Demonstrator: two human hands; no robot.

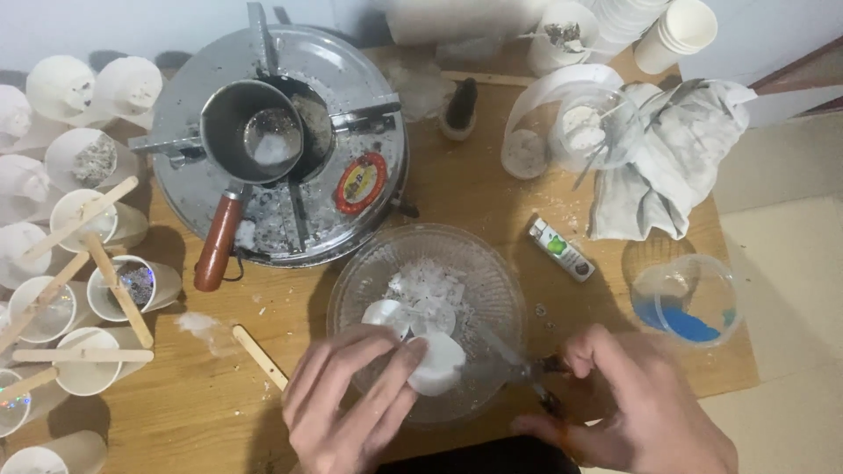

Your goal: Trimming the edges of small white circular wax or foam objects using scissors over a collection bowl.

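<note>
head view looks straight down on a wooden bench (492,189) set against a pale wall, with light floor showing at the right. far left stand rows of white cups (83,373), several with flat wooden sticks (118,290) laid across their rims. next comes a round metal stove (351,96) carrying a small pot (250,132) with a brown handle. a loose stick (259,355) lies on the bench below it. the left hand (347,408) has its fingers closed around a white wax block (437,364), held over a clear glass bowl (492,281) of white shavings. the right hand (637,399) pinches a knife (514,355) whose blade points at the block. a small tube (562,250) lies beyond the bowl, then a crumpled grey cloth (667,158), and a clear cup with blue powder (685,320) near the bench's right edge.
</note>
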